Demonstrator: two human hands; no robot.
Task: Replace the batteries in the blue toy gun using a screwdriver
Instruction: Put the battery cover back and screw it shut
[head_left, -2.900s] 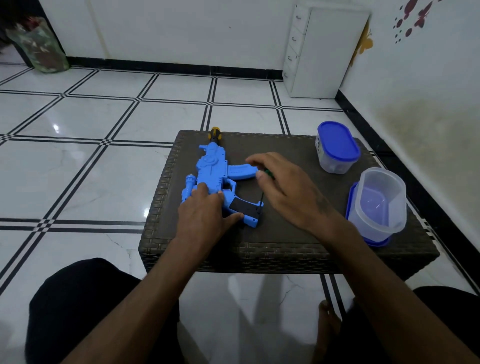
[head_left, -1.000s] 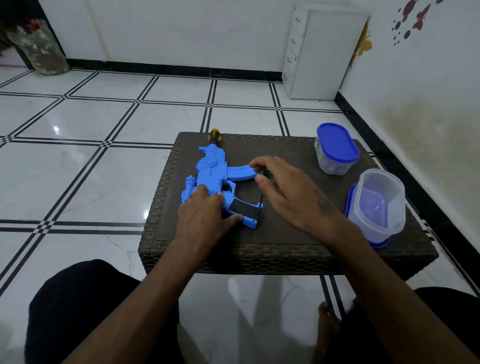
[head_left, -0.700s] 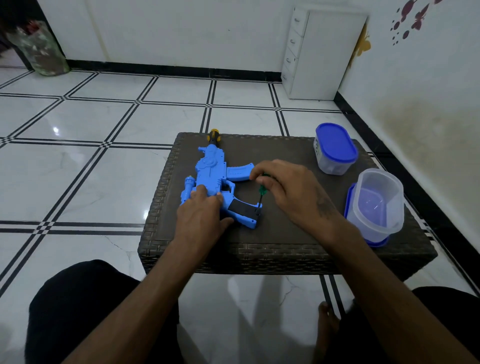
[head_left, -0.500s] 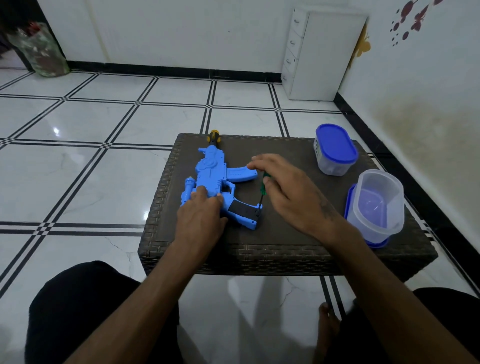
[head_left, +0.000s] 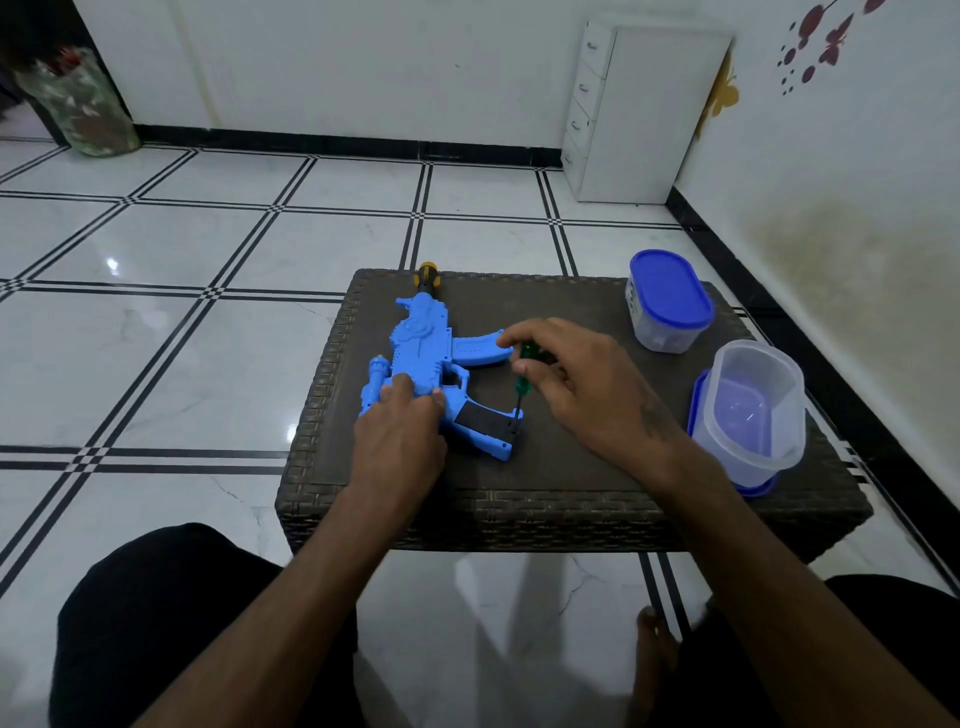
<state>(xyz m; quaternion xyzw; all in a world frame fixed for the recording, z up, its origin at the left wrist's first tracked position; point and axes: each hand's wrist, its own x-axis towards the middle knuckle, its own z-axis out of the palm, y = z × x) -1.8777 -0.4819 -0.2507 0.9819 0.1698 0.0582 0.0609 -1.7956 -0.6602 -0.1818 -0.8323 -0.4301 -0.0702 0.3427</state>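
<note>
The blue toy gun (head_left: 423, 348) lies flat on a dark woven table (head_left: 571, 483), its orange and black muzzle at the far edge. A black panel (head_left: 480, 417) covers its grip. My left hand (head_left: 397, 441) presses down on the gun's body near the trigger. My right hand (head_left: 576, 384) pinches a small green-handled screwdriver (head_left: 521, 384) held nearly upright, tip on the grip's end by the black panel.
A closed clear container with a blue lid (head_left: 667, 304) stands at the table's far right. Nearer, an open clear container (head_left: 750, 410) rests on its blue lid. A white drawer cabinet (head_left: 639, 109) stands by the wall. My knees are below the table's near edge.
My right hand's fingers have shifted around the screwdriver handle, which stays upright on the grip. My left hand and the gun have stayed put.
</note>
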